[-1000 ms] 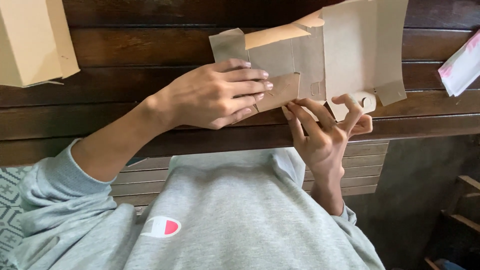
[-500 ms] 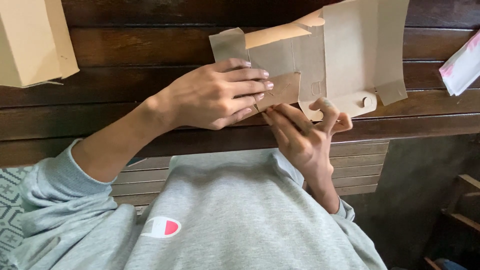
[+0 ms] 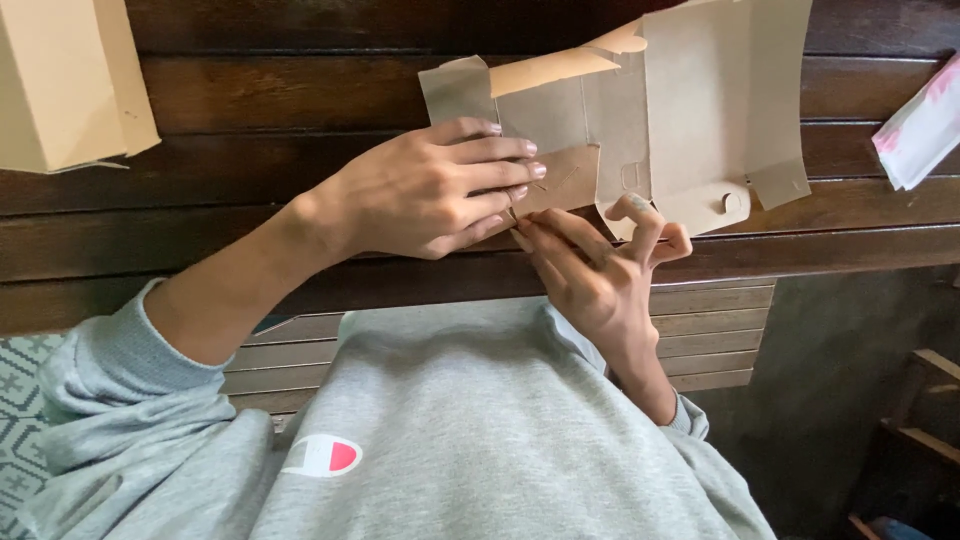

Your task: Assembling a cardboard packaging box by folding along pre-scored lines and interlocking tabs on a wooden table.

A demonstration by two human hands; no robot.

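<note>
**Both hands on unfolded cardboard box blank**

Flat brown cardboard box blank (image 3: 690,110) lies partly unfolded on dark wooden slatted tabletop (image 3: 250,90), w/ flaps sticking out left, top & right; all places below are rel. to this blank.

Left hand (image 3: 430,195) sits at blank's lower-left corner, palm down, fingers stretched nearly flat & close together, pressing on a small flap (image 3: 560,178) there. Not curled round it, more pinning it to the tabletop; thumb tucked under, can't tell if it pinches the flap edge.

Right hand (image 3: 600,270) is just below blank's bottom edge, touching left hand's fingertips. Fingers half bent; forefinger raised & hooked against the bottom flap w/ the rounded tab cut-out (image 3: 725,205). Thumb & other fingers loosely curled, nothing fully closed in the grip as far as seen.

Far left of blank, well apart: an assembled tan box (image 3: 65,85), corner at tabletop's upper edge. Far right of blank: white packet w/ pink marks (image 3: 920,130), cut off by frame edge. Below blank: grey sweatshirt (image 3: 480,430) w/ sleeves pushed up forearms.
</note>
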